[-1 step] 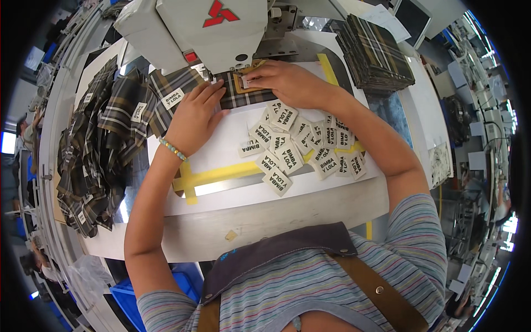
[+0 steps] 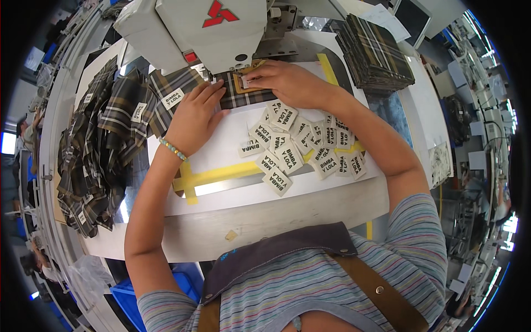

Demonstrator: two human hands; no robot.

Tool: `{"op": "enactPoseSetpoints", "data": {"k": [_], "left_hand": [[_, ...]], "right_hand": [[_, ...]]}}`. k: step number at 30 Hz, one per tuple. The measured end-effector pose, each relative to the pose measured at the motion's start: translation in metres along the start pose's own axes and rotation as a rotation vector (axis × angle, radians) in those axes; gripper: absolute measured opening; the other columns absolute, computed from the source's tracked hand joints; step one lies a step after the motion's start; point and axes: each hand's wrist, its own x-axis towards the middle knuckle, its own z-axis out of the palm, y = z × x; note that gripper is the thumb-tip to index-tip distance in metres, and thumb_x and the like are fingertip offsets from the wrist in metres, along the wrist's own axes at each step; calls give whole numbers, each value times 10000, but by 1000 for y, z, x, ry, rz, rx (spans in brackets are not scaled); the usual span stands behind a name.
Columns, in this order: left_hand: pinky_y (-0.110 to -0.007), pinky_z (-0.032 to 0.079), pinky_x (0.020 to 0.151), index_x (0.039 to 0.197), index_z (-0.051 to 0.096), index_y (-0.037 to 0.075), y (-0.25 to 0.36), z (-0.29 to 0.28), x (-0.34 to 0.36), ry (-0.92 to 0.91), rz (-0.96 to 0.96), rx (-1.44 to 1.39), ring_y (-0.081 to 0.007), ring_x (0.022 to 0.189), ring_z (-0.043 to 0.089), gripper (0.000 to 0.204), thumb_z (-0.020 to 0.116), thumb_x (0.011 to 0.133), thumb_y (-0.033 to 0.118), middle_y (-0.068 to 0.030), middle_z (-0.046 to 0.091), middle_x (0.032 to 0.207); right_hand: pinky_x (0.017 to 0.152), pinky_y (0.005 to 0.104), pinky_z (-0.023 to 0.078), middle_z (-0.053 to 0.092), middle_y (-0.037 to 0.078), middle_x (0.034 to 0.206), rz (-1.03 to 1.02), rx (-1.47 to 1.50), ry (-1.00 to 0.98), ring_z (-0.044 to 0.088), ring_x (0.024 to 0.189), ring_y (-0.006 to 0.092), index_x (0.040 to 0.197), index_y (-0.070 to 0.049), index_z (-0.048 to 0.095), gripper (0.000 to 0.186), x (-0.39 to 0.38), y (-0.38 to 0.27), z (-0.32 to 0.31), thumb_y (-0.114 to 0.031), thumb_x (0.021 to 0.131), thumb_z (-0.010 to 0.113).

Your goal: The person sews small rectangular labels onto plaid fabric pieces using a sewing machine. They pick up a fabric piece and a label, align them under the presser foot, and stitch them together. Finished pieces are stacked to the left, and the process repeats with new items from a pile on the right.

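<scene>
A white sewing machine (image 2: 210,33) stands over a strip of plaid fabric (image 2: 238,99) and a tan template (image 2: 243,66) with a small white piece (image 2: 245,82) in its opening. My left hand (image 2: 193,119) rests with fingertips on the plaid fabric left of the needle area, fingers stretched out and thumb apart. My right hand (image 2: 293,86) is at the template, its fingertips closed down on the small white piece; the exact grip is partly hidden. Between my arms, several loose white fabric labels (image 2: 287,155) lie in an overlapping pile on white board (image 2: 210,155) bordered by yellow tape (image 2: 221,172).
Loose plaid pieces (image 2: 83,160) with labels are heaped at the left. A folded plaid stack (image 2: 376,52) sits back right, near a dark screen (image 2: 414,22). A blue bin (image 2: 127,293) is below the table edge (image 2: 276,216). Other people (image 2: 25,130) work along the sides.
</scene>
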Motion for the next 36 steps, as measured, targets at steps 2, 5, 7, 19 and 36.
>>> {"op": "enactPoseSetpoints", "data": {"k": [2, 5, 7, 19, 36], "left_hand": [[-470, 453, 1185, 1397, 624, -47, 2, -2, 1, -7, -2, 2, -383, 1411, 535, 488, 722, 983, 193, -162, 604, 1516], [-471, 450, 1189, 1400, 624, -45, 2, -4, 2, -25, -2, 4, -384, 1415, 533, 487, 717, 987, 195, -162, 599, 1524], [-471, 449, 1192, 1405, 623, -43, 1, -4, 1, -33, -3, 6, -382, 1419, 532, 490, 715, 989, 199, -162, 595, 1529], [-459, 452, 1187, 1413, 624, -37, 3, -9, 3, -66, 1, 10, -374, 1414, 543, 489, 715, 994, 200, -164, 614, 1511], [-485, 427, 1205, 1400, 640, -4, -4, -16, -8, -9, 9, 8, -378, 1435, 523, 474, 737, 978, 188, -160, 613, 1510]], "right_hand": [[1180, 390, 487, 661, 49, 1447, -6, -7, 4, 581, 1355, 280, 1348, -104, 729, 505, 0, -1, 0, 82, 913, 552], [1183, 393, 483, 660, 49, 1449, -4, 2, 5, 580, 1355, 281, 1345, -111, 731, 502, 0, -2, -2, 79, 916, 553], [1183, 396, 483, 659, 50, 1451, 3, 8, 6, 580, 1355, 283, 1344, -111, 731, 501, 0, -3, -2, 78, 915, 555], [1125, 391, 521, 674, 38, 1430, -7, -43, 29, 590, 1341, 264, 1290, -96, 755, 413, -2, -4, 1, 18, 937, 573], [1156, 411, 500, 660, 79, 1452, 13, -68, -1, 587, 1347, 291, 1336, -102, 739, 410, 12, 4, -8, -8, 976, 565]]}}
